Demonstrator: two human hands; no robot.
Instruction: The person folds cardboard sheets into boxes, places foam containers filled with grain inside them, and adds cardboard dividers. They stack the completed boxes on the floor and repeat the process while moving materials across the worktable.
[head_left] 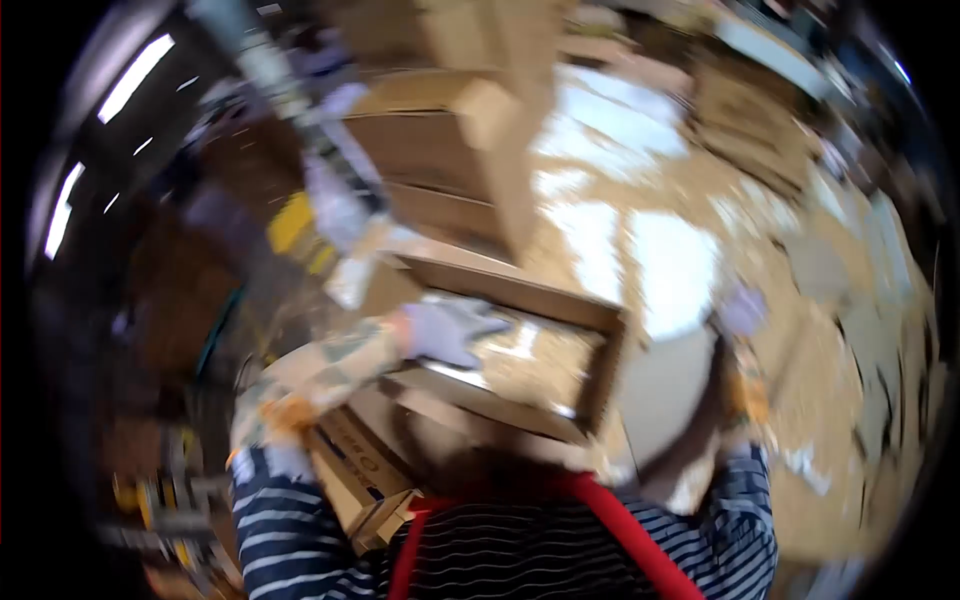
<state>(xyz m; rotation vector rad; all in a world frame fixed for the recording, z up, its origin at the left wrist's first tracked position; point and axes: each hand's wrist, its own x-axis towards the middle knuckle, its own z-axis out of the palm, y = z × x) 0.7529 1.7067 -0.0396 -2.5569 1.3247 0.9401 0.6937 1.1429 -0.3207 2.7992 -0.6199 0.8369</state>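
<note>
My left hand, in a pale grey glove, reaches into an open cardboard box. Its fingers are spread over a tan, papery filling with white patches; what exactly the filling is, I cannot make out. Whether the fingertips touch it does not show. On the right, my right hand, gloved too, is over the brown-and-white sheet material beside the box. Motion smears its fingers, so any object in them is not visible.
A taller cardboard box stands behind the open one. Below my left forearm is a printed carton. Brown and white sheets spread across the right side, with stacked cardboard farther back. A grey post rises at the upper left.
</note>
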